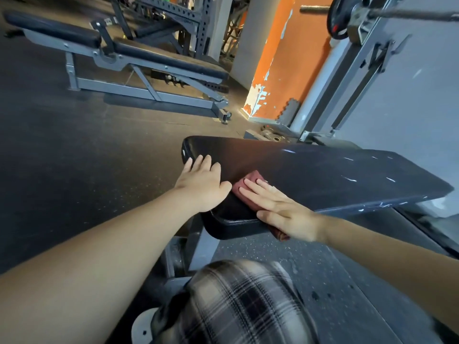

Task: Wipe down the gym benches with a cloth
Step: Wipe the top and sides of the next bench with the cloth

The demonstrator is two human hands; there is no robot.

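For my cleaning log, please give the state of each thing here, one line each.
bench pad: black, white scuffs toward its right end.
cloth: lying on the bench pad, one corner hanging over the edge.
left hand: open, fingers flat on the bench pad's edge.
right hand: open, pressing the cloth flat.
far bench: unused, nobody on it.
barbell: racked, plate loaded.

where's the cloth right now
In the head view's centre, the reddish cloth lies on the near black bench pad, pressed flat under the right hand and just right of the left hand, which rests on the pad.
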